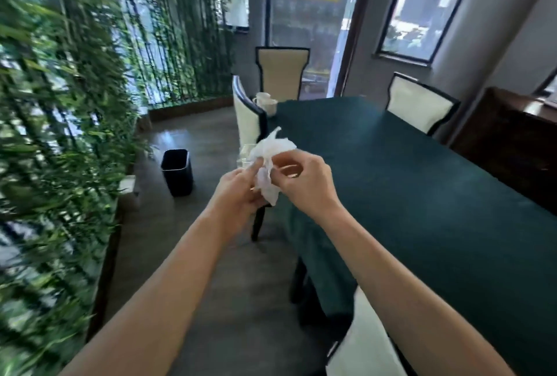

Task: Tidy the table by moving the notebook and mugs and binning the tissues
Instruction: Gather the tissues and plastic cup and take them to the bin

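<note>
Crumpled white tissues (269, 161) hang between my two hands, held out over the table's left edge. My left hand (238, 194) pinches them from the left and my right hand (304, 182) grips them from the right. A black bin (177, 172) stands open on the floor to the left of my hands. Two white mugs (266, 102) sit together at the far left corner of the table (407, 182), which has a dark green cloth. No notebook is in view.
White chairs with dark frames stand along the table: one (248, 116) just behind my hands, one (281, 72) at the far end, one (420, 104) on the right, one (361, 345) near me. A bamboo planter (60, 134) lines the left. A dark sideboard (512, 134) stands at right.
</note>
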Available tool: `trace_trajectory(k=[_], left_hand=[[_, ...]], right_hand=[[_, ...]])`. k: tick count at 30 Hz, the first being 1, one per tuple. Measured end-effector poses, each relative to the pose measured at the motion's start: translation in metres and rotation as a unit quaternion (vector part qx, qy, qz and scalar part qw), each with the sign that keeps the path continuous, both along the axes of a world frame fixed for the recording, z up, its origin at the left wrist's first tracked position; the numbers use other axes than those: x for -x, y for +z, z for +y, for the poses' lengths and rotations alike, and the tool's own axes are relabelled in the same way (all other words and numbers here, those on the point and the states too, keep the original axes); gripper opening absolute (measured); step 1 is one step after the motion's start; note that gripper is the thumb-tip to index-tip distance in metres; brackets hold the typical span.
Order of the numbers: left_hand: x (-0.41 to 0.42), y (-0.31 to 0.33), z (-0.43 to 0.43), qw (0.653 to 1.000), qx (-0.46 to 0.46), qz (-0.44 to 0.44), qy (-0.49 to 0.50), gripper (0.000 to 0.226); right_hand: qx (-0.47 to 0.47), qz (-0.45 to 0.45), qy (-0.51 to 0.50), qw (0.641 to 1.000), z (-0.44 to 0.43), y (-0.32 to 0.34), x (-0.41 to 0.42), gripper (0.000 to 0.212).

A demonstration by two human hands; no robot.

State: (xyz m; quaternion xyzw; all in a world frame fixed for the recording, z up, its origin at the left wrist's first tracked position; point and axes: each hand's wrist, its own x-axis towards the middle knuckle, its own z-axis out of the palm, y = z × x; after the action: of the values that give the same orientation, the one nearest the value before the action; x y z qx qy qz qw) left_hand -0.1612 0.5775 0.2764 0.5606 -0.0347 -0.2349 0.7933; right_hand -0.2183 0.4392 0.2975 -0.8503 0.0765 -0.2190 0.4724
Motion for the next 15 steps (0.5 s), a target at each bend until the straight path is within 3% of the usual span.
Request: trace_trajectory(k=[3,6,11,15], left_hand=[[-0.035,-0.012,0.031,1.0,-0.011,0.02,0.014,0.028],[-0.068,-0.026,0.048,0.998,-0.043,0.012,0.032,0.027],[-0.157,-0.033,0.059,0.996,-0.054,0.001,0.073,0.051],[-0.244,-0.039,0.054,0.994,-0.056,-0.022,0.094,0.028]], right_hand=[[-0.009,-0.017,0.001,1.0,0.024,-0.008,-0.048,0.023],[0.003,-0.004,0.029,1.0,0.037,-0.021,-0.1,0.018],[0.006,-0.026,0.08,0.996,0.053,-0.043,-0.201,0.017],[0.019,-0.029,0.102,0.994,0.049,-0.049,-0.29,0.027]])
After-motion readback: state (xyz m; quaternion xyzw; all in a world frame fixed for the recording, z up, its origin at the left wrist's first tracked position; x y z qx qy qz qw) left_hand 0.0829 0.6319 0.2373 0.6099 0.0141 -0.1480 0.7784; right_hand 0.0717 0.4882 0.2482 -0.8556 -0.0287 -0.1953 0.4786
